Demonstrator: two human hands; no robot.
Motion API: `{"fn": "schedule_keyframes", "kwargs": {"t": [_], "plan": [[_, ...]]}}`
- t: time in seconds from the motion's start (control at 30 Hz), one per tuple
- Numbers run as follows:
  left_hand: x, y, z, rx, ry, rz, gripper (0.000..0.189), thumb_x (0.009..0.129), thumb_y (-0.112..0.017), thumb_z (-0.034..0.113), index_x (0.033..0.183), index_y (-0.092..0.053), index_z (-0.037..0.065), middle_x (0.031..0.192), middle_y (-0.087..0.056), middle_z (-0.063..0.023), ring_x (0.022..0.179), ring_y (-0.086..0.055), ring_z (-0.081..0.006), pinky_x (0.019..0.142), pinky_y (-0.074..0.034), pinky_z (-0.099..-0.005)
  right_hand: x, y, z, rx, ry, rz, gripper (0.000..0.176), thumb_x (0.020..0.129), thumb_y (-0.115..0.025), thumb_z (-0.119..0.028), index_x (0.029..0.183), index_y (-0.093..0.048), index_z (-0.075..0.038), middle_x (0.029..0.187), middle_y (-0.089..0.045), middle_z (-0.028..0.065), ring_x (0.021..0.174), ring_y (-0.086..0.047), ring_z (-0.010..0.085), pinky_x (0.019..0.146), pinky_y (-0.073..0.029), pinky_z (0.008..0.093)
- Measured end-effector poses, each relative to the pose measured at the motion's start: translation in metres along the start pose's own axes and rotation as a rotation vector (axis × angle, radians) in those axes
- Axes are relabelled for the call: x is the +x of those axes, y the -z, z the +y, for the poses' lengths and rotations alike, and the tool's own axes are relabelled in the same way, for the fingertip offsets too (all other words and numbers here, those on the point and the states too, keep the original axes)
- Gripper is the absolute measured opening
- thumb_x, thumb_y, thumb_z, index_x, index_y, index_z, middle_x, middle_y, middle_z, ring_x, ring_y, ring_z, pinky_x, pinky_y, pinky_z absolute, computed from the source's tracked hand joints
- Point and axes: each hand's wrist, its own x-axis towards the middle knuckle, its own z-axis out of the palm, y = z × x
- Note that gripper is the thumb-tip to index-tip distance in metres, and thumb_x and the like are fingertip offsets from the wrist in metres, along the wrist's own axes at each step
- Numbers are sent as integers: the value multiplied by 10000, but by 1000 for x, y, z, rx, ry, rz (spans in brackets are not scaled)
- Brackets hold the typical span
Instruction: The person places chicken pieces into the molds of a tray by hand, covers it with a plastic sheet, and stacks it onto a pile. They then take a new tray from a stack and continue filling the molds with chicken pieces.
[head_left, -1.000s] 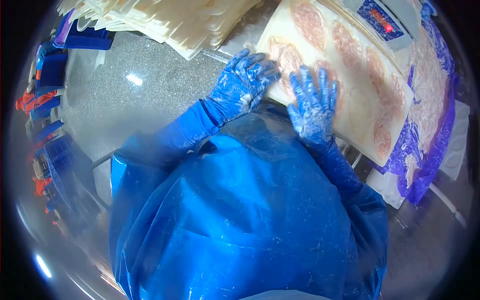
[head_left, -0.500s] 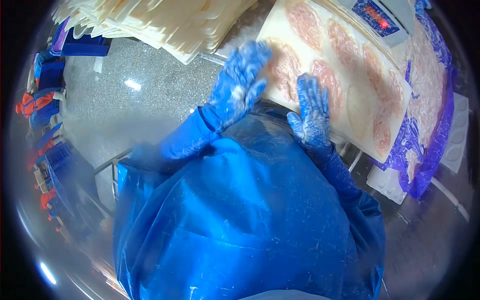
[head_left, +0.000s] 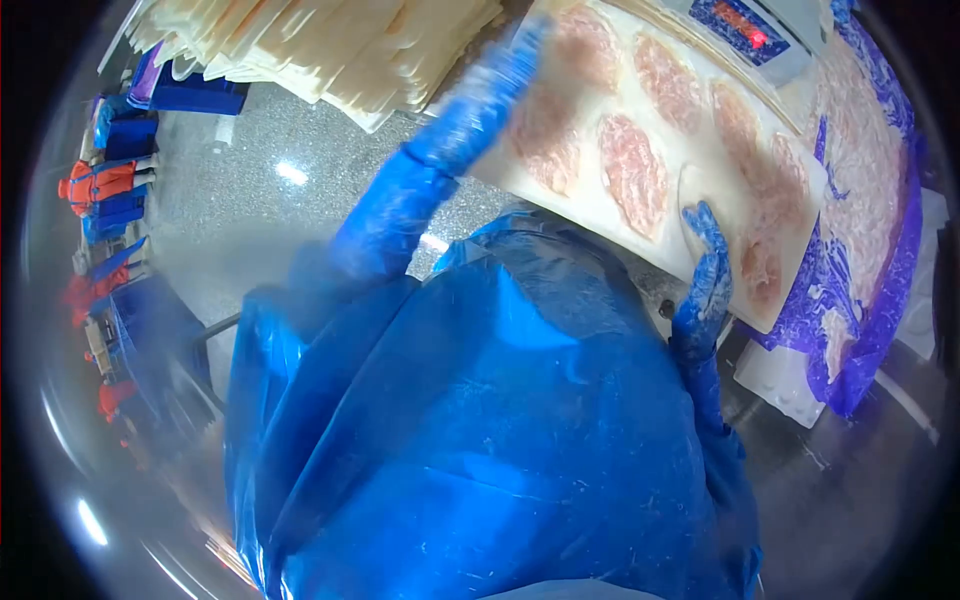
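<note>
A white board [head_left: 585, 207] with oval hollows lies before me, most of them filled with pale pink minced meat [head_left: 633, 175]. One oval near the right of the middle shows bare white. My right hand [head_left: 708, 265], in a wet blue glove, is seen edge-on over the board's near side. Its fingers stretch up to that bare oval, tips slightly bent, with nothing visible in them. Over the board's left edge is my left hand [head_left: 490, 95], gloved in blue and smeared by motion. Its fingers point to the upper corner; whether they touch the meat there cannot be made out.
Cream-coloured sheets [head_left: 330, 50] are piled at the upper left. A scale with a red-lit display [head_left: 740, 28] stands behind the board. To the right, more minced meat [head_left: 860, 170] lies on purple plastic [head_left: 900, 290], above a white moulded tray [head_left: 780, 380]. People in red [head_left: 100, 187] are far left.
My left hand has moved up along the board's left edge. My right hand has gone right and down, from the filled ovals to the bare one, and turned edge-on.
</note>
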Motion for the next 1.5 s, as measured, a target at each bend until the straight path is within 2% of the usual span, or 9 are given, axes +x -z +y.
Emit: {"fn": "schedule_keyframes", "kwargs": {"t": [0.07, 0.13, 0.5, 0.7, 0.8, 1.0, 1.2, 1.33, 1.5], "plan": [[-15, -16, 30, -218, 15, 132, 595, 1065, -395, 420, 1495, -385, 10, 1591, -286, -232, 1486, -281, -273, 1206, -257, -468, -6, 10, -4, 107, -165, 8, 401, 1053, -370, -197, 1298, -584, 37, 1348, -593, 193, 1314, -510, 300, 1138, -340, 397], [-21, -36, 13, 825, -641, 456, 575, 1063, -408, 410, 1481, -412, 16, 1589, -301, -219, 1491, -270, -295, 1210, -209, -511, -7, 19, 1, 116, -172, -6, 399, 1049, -373, -199, 1285, -594, 34, 1334, -604, 196, 1306, -518, 302, 1135, -344, 402], [-40, -52, -35, 1736, -297, 363, 696, 1020, -449, 454, 1582, -248, 97, 1648, -217, -132, 1524, -174, -326, 1229, -79, -492, -23, 107, 64, 158, -314, 295, 377, 1062, -404, -219, 1266, -602, 28, 1255, -649, 152, 1176, -599, 230, 1016, -449, 351], [-30, -65, -28, 1504, -424, 521, 654, 1029, -445, 429, 1582, -263, 130, 1631, -261, -132, 1516, -196, -332, 1219, -70, -541, 25, 147, 68, -127, -208, 224, 196, 964, -611, -145, 1112, -665, -28, 1020, -702, 118, 894, -680, 245, 802, -534, 333], [7, -160, -13, 818, -585, 145, 563, 958, -654, 258, 1451, -473, 55, 1509, -466, -146, 1395, -438, -297, 1147, -358, -389, 56, 113, 95, -426, -32, 214, 165, 923, -657, -150, 1049, -659, -44, 938, -677, 129, 820, -668, 290, 759, -532, 377], [83, -266, -61, 1363, -585, 30, 416, 897, -721, 353, 1228, -630, 119, 1169, -644, -130, 1064, -626, -320, 918, -509, -418, 40, 141, 123, -511, 121, 25, 198, 887, -705, -132, 1062, -665, -51, 949, -693, 128, 836, -674, 283, 778, -530, 389], [80, -250, -45, 994, -359, 31, 336, 880, -721, 396, 1003, -695, 85, 952, -676, -138, 850, -657, -311, 793, -533, -405, 32, 139, 106, -166, -204, 237, 227, 854, -716, -136, 1068, -665, -81, 935, -685, 132, 837, -666, 317, 783, -526, 422], [99, -264, -64, 1278, -657, 45, 390, 895, -687, 413, 1090, -676, 75, 981, -675, -147, 887, -661, -299, 828, -532, -389, 55, 127, 106, -583, 131, 64, 287, 794, -732, -110, 1065, -646, -74, 1036, -632, 127, 996, -608, 325, 905, -484, 414], [70, -241, -36, 347, -196, -278, 197, 960, -628, 48, 1152, -672, 63, 1060, -685, -19, 989, -651, -170, 891, -530, -317, 48, 139, 94, 46, -61, 10, 170, 872, -702, -35, 1026, -628, -48, 1022, -646, 76, 968, -632, 201, 852, -496, 324]]}}
